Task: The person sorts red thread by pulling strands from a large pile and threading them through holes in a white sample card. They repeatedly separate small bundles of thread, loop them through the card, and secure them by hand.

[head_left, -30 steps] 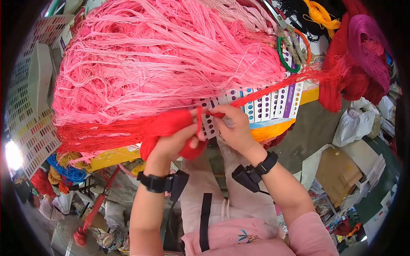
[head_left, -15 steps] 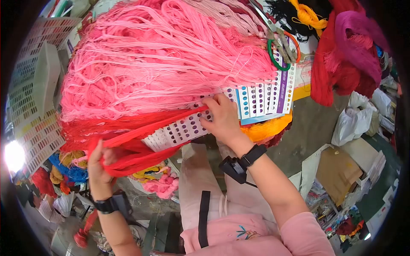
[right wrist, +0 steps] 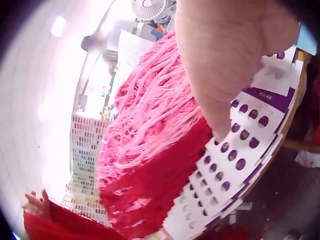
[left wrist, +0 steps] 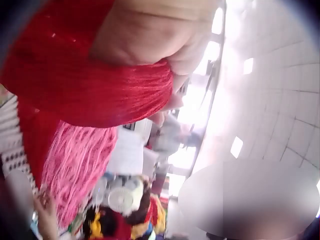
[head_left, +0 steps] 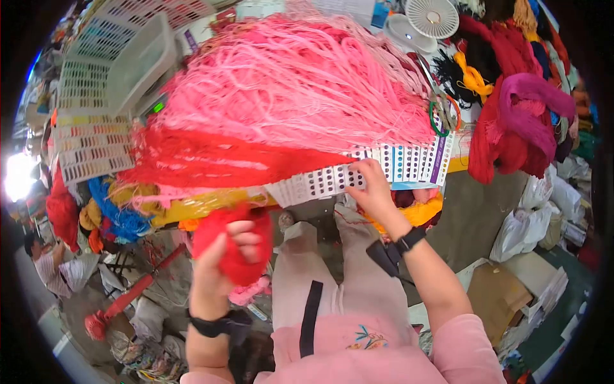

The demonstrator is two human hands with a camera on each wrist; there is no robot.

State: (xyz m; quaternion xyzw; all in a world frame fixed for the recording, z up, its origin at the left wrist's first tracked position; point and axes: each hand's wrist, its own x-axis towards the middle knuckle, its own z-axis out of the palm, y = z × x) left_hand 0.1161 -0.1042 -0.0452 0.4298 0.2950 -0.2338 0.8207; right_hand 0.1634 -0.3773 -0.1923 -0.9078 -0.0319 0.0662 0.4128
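Observation:
My left hand [head_left: 208,265] grips a bunched red thread skein [head_left: 252,265] in front of the table edge, its fingers curled over the strands. In the left wrist view the skein [left wrist: 95,95] hangs in a wide, smooth band below the hand. More red thread [head_left: 224,160] lies along the front of a big pink thread pile [head_left: 281,89], tapering toward my right hand [head_left: 376,192]. That hand rests on white cards with rows of punched holes [head_left: 300,187], thumb and forefinger spread apart. In the right wrist view a fingertip touches the cards [right wrist: 240,135] beside the red thread's end.
Scissors with green and orange handles [head_left: 441,118] lie right of the pink pile. Red and purple skeins [head_left: 534,105] hang at the right corner. A white bin [head_left: 144,64] and colour charts [head_left: 96,137] stand at left; a small white fan [head_left: 432,18] is at the back.
My left hand went left, drawing out the red thread, then came back toward me with a bunched skein. The right hand moved from beside the left one onto the cards. The head view tilted up.

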